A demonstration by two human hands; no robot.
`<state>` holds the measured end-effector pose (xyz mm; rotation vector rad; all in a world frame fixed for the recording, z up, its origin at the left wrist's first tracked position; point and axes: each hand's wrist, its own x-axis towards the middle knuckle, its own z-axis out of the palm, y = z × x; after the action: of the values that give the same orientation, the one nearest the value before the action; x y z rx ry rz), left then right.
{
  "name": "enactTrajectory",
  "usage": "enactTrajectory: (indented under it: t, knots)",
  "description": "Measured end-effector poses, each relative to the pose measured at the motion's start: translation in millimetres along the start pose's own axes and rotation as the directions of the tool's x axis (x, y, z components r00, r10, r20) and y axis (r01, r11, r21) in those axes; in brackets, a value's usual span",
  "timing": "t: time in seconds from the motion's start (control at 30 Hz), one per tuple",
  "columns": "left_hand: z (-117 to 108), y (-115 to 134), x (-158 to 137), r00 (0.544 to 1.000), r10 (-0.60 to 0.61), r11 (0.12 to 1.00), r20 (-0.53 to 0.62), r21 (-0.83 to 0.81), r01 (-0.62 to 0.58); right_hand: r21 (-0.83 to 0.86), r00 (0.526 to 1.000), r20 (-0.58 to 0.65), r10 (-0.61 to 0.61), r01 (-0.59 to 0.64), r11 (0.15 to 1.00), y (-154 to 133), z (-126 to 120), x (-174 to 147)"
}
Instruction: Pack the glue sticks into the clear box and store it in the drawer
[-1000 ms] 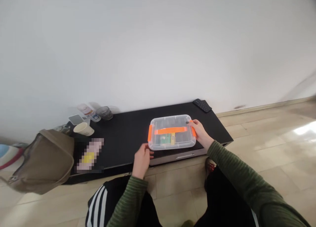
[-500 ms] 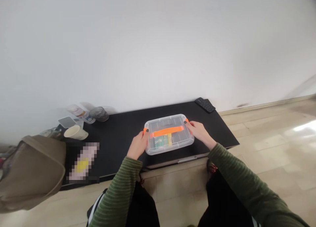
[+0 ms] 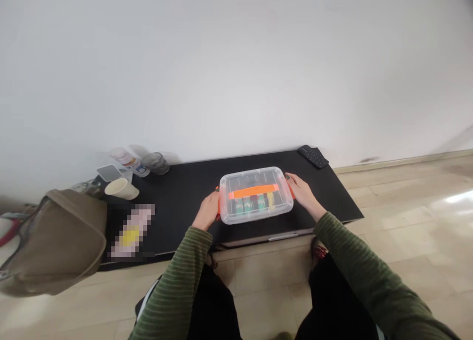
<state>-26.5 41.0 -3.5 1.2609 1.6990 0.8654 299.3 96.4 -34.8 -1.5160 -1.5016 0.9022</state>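
A clear plastic storage box (image 3: 246,180) with an orange carrying handle sits between my two hands, above or on the black tabletop; I cannot tell whether it touches. Through its lid I see several green-and-white items and a yellowish thing, too blurred to name. My left hand (image 3: 207,209) is closed at the box's left end, by an orange latch. At the opposite end my right hand (image 3: 300,191) grips beside the other orange latch, thumb near the lid's corner. Fingers of both hands are partly hidden by the box.
On the black table (image 3: 185,197) stand a paper cup (image 3: 121,188), a grey glass (image 3: 155,162) and a white bottle (image 3: 131,161). A brown bag (image 3: 70,236) covers the left end. A folded black keyboard (image 3: 313,156) lies at the back right, against the wall.
The green items inside the box have spread apart toward the right. Both thumbs have shifted from the latches' tops to the box's ends. The view has swung slightly left.
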Motion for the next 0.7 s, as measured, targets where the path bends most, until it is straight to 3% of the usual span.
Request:
enactTrajectory:
  t: [0.23,0.5,0.6,0.7]
  knots:
    - [2.7,-1.2,-1.2,0.999,-0.008,0.998,-0.04,-0.063,0.005,-0.024,0.953,0.198,-0.229,0.238,0.971,-18.3,6.6,5.7]
    - [-5.6,-6.8,6.9,0.995,0.073,0.997,-0.074,-0.025,-0.075,-0.19,0.984,0.059,-0.171,0.179,0.965,-22.4,14.8,-7.8]
    - [-7.4,-9.4,7.7,0.99,0.081,0.997,-0.115,-0.011,-0.082,-0.183,0.97,0.031,-0.24,0.241,0.953,-32.1,15.4,-16.0]
    - [-9.7,-8.5,5.7,0.996,0.058,0.998,-0.066,-0.016,-0.059,-0.078,0.96,-0.087,-0.265,0.259,0.963,-44.0,10.9,-26.0]
